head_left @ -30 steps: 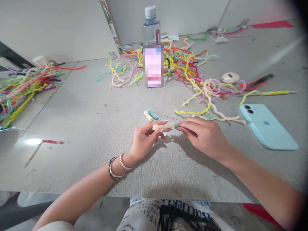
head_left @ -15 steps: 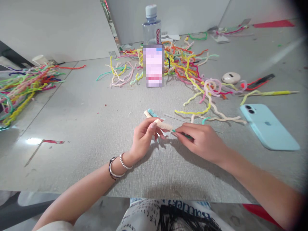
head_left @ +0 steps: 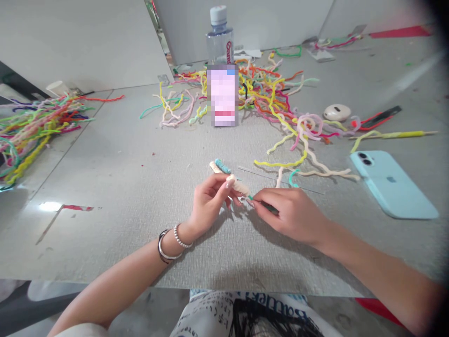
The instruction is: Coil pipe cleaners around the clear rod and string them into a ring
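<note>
My left hand [head_left: 212, 196] pinches a cream coil of fuzzy pipe cleaner [head_left: 240, 187] between thumb and fingers. At the coil's right end, my right hand [head_left: 291, 208] is closed on a green pipe cleaner [head_left: 250, 198]; most of it is hidden under my fingers. Whether the green strand runs inside the coil I cannot tell. Just beyond my left hand lie a light blue coil [head_left: 222, 166] and another cream coil [head_left: 213, 167], side by side. A thin metal rod [head_left: 259, 173] rests on the table behind my right hand.
A phone with a lit screen [head_left: 224, 96] leans before a clear bottle [head_left: 220, 44], amid tangled pipe cleaners [head_left: 277, 107]. More pipe cleaners [head_left: 45, 126] lie left. On the right are a light blue phone [head_left: 394, 185], a white oval case [head_left: 336, 112] and a yellow-wrapped stick [head_left: 403, 135].
My right hand has shifted slightly down, and the cream coil's right end has dipped with it. My left hand keeps its hold almost in place.
</note>
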{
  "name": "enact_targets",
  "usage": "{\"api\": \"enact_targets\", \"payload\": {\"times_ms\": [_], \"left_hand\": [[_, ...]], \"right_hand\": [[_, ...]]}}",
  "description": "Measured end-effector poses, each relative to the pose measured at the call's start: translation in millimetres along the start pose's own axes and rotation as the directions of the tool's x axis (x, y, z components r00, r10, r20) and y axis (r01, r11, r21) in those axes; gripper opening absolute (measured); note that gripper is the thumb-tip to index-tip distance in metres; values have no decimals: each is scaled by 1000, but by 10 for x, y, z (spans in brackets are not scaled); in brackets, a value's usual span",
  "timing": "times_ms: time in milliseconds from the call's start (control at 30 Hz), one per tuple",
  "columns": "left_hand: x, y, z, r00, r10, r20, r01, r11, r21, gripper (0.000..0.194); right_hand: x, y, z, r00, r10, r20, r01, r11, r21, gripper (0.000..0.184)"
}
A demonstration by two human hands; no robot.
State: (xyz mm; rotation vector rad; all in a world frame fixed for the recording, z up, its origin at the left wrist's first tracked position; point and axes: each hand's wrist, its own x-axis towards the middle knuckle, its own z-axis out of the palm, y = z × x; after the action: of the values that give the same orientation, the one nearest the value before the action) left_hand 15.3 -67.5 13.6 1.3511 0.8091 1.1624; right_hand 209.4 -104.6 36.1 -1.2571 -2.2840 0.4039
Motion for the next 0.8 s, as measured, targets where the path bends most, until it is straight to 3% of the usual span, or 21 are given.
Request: {"api": "enact_targets", "payload": {"times_ms": [467, 633, 800], "left_hand": [[-1, 0, 18, 999, -47, 19, 49, 995, -89, 25], [-14, 2, 20, 997, -71, 15, 72, 995, -75, 27], [-12, 15, 17, 994, -111, 10, 111, 994, -16, 31]], "right_hand": [[5, -27, -24, 1000, 6, -9, -7, 997, -76, 25], [23, -84, -71, 986, 99, 134, -110, 990, 82, 28], [55, -100, -106, 929, 230, 290, -301, 926, 228, 34]]}}
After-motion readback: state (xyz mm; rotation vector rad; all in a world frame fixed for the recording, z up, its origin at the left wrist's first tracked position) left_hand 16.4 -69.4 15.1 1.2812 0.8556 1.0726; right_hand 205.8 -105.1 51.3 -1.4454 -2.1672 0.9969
